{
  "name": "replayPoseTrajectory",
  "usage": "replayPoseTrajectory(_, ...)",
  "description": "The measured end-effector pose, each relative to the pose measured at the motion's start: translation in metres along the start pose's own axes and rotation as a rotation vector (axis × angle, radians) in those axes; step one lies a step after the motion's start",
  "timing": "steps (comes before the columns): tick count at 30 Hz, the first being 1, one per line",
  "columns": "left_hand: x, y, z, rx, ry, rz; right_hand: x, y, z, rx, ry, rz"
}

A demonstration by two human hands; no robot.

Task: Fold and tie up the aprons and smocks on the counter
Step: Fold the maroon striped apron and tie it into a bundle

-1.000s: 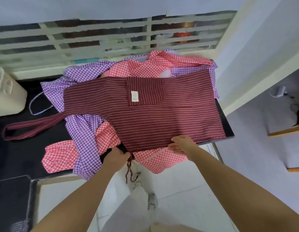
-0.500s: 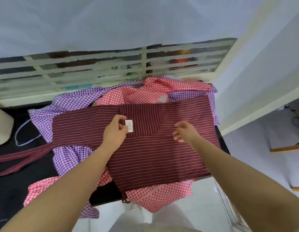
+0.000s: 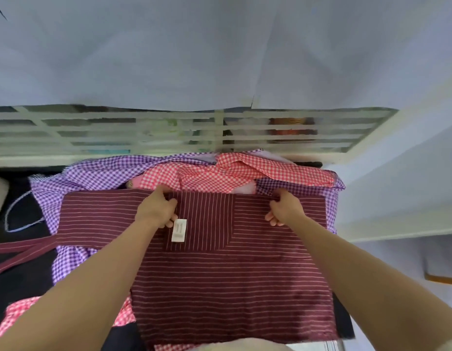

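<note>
Fingers (image 3: 166, 194): noted curled, left hand (image 3: 155, 210) and right hand (image 3: 287, 210) alike, gripping the far edge of the maroon striped apron (image 3: 232, 287). Found spread over gingham smocks (image 3: 100, 173) on the dark surface (image 3: 22, 287). Judged mid-fold; next, needed edges squared and crease pressed before tying.

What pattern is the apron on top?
The apron is maroon with thin pale stripes; head view.

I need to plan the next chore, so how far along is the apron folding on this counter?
Early. Done: no folded or tied bundle shows; the maroon striped apron only lies spread flat. In hand: left hand and right hand grip its far edge. Left: its strap trails loose at left, and the purple checked garment and red checked garment beneath lie crumpled.
</note>
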State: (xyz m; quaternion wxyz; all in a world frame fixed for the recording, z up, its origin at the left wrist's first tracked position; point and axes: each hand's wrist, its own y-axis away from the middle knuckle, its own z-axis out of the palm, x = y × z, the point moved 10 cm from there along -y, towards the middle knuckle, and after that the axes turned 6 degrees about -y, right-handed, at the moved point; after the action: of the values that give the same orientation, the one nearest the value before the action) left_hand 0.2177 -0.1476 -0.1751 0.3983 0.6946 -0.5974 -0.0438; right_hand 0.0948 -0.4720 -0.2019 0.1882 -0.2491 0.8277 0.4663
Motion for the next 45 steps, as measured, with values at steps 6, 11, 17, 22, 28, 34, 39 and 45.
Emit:
replayPoseTrajectory(6, -0.013, -0.01, -0.035, 0.187, -0.115, -0.116, -0.006, -0.007, -0.026, 0.167, 0.125, 0.004)
replayPoseTrajectory(11, -0.031, 0.006, -0.056, 0.392, 0.163, -0.094, 0.0, 0.021, -0.05, 0.413, -0.091, -0.13)
replayPoseTrajectory(17, -0.061, 0.057, -0.058, 0.558, 0.505, 0.06, 0.0, 0.085, -0.059, 0.59, -0.349, -0.385)
replayPoseTrajectory(22, -0.087, 0.105, -0.041, 0.56, 0.794, 0.139, 0.036, 0.138, -0.053, 0.746, -0.466, -0.358)
replayPoseTrajectory(28, -0.141, 0.161, -0.003, 0.525, 0.867, 0.182, 0.116, 0.2, -0.021, 0.806, -0.534, -0.219)
replayPoseTrajectory(34, -0.196, 0.178, 0.058, 0.287, 0.779, -0.013, 0.185, 0.2, 0.007, 0.677, -0.6, -0.069)
replayPoseTrajectory(39, -0.22, 0.175, 0.077, 0.164, 0.652, -0.18, 0.215, 0.175, 0.03, 0.447, -0.858, 0.074)
replayPoseTrajectory(45, -0.23, 0.18, 0.086, 0.208, 0.553, -0.255, 0.216, 0.182, -0.013, 0.631, -0.704, -0.027)
